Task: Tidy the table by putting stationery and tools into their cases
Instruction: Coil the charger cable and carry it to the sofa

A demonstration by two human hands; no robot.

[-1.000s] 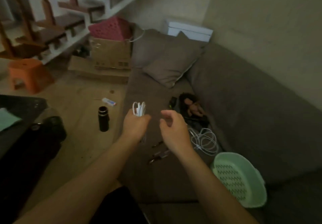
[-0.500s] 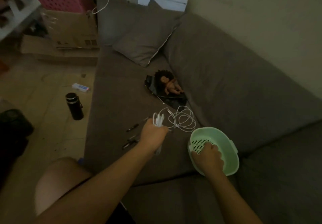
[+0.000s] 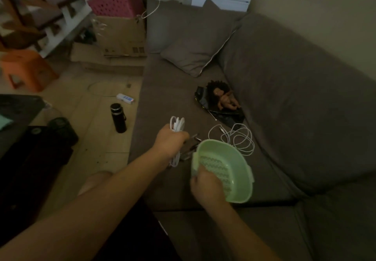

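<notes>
My left hand point(image 3: 171, 138) grips a folded bundle of white cable point(image 3: 177, 124), whose loops stick out above and below the fist. My right hand point(image 3: 205, 185) holds the near rim of a pale green perforated basket point(image 3: 234, 163), tilted up off the grey sofa seat point(image 3: 166, 98). Small dark pen-like tools point(image 3: 193, 138) lie on the seat between the two hands, partly hidden. A loose white cable point(image 3: 238, 138) lies coiled just beyond the basket.
A doll point(image 3: 224, 100) lies on a dark wrapper by the sofa back. A grey cushion point(image 3: 195, 51) sits farther up. On the floor to the left stand a black bottle point(image 3: 118, 118), a small white box point(image 3: 125, 98), cardboard boxes point(image 3: 122, 37) and an orange stool point(image 3: 28, 69).
My right hand went from empty to gripping the green basket, then lifted and tilted it toward my left hand. My left hand kept hold of the cable bundle.
</notes>
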